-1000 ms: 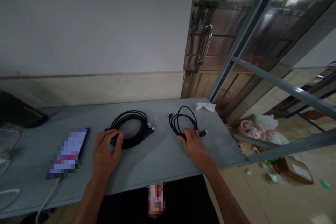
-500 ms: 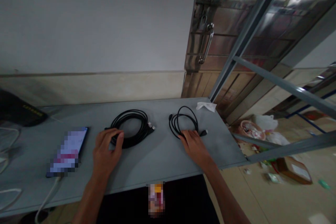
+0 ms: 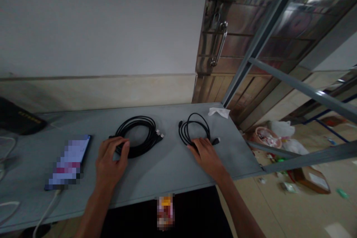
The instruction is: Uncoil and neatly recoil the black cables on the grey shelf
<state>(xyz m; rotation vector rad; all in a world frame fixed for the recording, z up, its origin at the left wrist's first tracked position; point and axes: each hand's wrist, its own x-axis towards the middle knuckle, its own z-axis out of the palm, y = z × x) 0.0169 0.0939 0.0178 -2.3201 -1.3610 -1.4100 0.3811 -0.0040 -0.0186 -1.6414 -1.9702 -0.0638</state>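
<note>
L hand (image 3: 111, 160) is at the near-left edge of a thick round coil of black cable (image 3: 137, 152), which lies flat on the grey rectangular surface (image 3: 158, 173); fingers bent over the coil's edge, thumb apart from them, w/ a gap between. Can't tell if the fingertips press on the cable. The coil's silver-tipped plugs (image 3: 160, 134) stick out on its R side. R hand (image 3: 205, 154) is at the near side of a smaller, looser loop of thin black cable (image 3: 187, 134), also flat on the surface, R of the thick coil & apart from it. R fingers are close together, curled down at the loop, thumb out to the L; can't tell if they pinch it, as the hand hides that bit. One black plug (image 3: 216, 141) pokes out just R of the R fingers, the other end (image 3: 180, 123) is at the loop's far L. Crumpled white paper piece (image 3: 219, 112) lies beyond the loop, near the surface's far R corner. L of the L hand: dark-edged phone (image 3: 69, 160), screen lit & pixelated, white cable (image 3: 46, 214) at its near end. Black object w/ yellowish lettering (image 3: 21, 119) sits at far L, near the wall.
</note>
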